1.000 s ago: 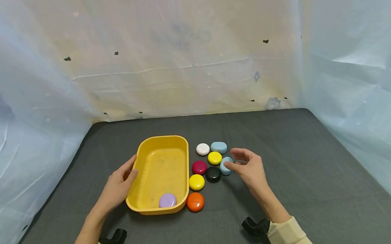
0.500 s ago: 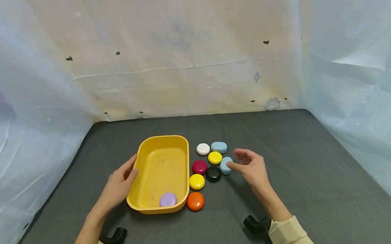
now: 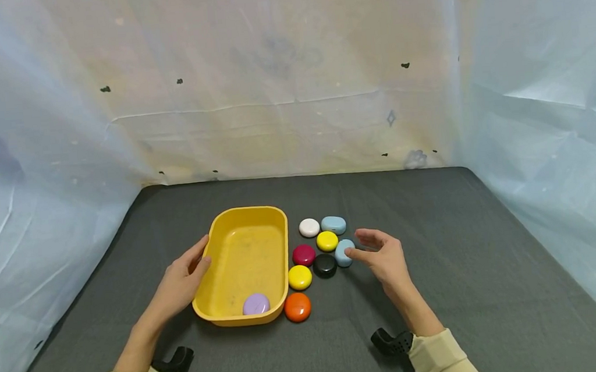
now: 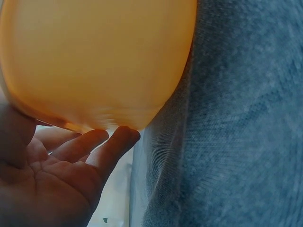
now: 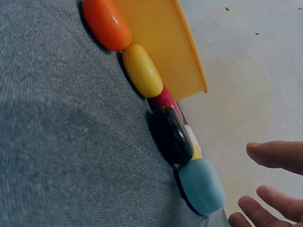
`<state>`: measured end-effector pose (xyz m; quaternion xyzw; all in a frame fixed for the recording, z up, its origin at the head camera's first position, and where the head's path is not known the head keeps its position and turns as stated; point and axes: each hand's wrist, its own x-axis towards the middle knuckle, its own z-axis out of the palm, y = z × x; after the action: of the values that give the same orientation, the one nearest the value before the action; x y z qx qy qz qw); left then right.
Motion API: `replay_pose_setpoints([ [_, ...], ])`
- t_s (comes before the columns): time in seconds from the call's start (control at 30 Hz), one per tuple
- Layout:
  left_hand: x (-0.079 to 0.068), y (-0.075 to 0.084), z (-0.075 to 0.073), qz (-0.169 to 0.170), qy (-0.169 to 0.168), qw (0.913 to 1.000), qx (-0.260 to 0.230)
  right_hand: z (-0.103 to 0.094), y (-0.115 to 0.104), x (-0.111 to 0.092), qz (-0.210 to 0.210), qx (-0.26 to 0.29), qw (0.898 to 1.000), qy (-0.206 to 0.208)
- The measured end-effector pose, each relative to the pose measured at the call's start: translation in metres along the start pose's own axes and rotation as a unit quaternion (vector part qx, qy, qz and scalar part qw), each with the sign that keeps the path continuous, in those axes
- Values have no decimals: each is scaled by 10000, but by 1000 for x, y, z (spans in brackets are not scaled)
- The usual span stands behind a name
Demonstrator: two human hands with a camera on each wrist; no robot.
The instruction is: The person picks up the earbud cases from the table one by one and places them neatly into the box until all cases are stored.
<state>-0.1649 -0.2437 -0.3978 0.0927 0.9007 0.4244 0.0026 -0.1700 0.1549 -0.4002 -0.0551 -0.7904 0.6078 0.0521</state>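
Observation:
My left hand (image 3: 181, 280) rests its fingertips against the left wall of a yellow tray (image 4: 94, 56), with the fingers fairly straight. A round lilac piece (image 3: 256, 304) lies inside the tray's near end. Beside the row of glossy pieces is my right hand (image 3: 385, 258), thumb and fingers spread apart and holding nothing. Nearest to it is a light blue rounded piece (image 5: 202, 187); the thumb overlaps its edge in the head view, while the right wrist view shows a gap. A black round piece (image 3: 325, 266) lies just left of the blue one.
Close to the tray's right side lie an orange piece (image 3: 297, 307), a yellow piece (image 3: 300, 277) and a dark red piece (image 3: 304, 255). Farther back are another yellow piece (image 3: 327, 241), a white one (image 3: 309, 228) and a second light blue one (image 3: 334, 225). Grey cloth (image 3: 473, 277) covers the table.
Over the last second my right hand has shifted slightly to the right. The left hand, tray and pieces have stayed in place.

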Motion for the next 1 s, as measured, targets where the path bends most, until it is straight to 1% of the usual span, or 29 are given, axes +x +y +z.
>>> replay_pose_setpoints([
  [0.4,0,1,0,-43,-27,10000,-18,0,4,3,197,37,9998,-91],
  [0.63,0,1,-1,-71,-32,10000,-5,-1,9,6,389,87,9991,-162],
  [0.77,0,0,0,-40,-29,10000,10,-1,10,7,412,161,9987,-252],
  [1.0,0,1,0,-76,-21,10000,-3,1,9,7,410,139,9985,-346],
])
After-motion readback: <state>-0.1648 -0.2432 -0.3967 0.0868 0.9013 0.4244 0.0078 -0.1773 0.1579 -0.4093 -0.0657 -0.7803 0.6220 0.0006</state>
